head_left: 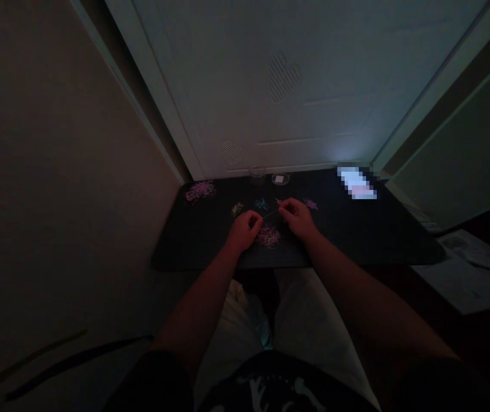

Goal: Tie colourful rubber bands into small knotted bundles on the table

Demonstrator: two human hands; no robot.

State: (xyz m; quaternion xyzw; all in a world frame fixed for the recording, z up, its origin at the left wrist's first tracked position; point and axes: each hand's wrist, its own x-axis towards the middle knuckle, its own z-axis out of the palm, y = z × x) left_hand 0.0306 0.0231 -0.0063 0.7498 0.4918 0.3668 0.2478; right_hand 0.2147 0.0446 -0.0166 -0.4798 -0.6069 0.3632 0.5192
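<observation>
Above the front middle of the dark table, my left hand (245, 230) is closed in a pinch on one end of a thin pale strand (271, 214). My right hand (298, 217) pinches the strand's other end, and a bit of pink shows at its fingertips. Just below the hands lies a loose pile of small thin mixed-colour pieces (269, 236), mostly pink. Smaller clusters sit behind: yellowish pieces (236, 209), blue pieces (262, 203) and purple-pink pieces (310, 203). In the dim light their exact kind is unclear.
A larger pink-purple heap (200, 191) lies at the table's back left. A clear container (257, 175) and a round clear lid (280, 179) with a white label stand at the back edge. A bright blurred-out screen (357, 183) is back right. A white panel (245, 86) rises behind the table (356, 240).
</observation>
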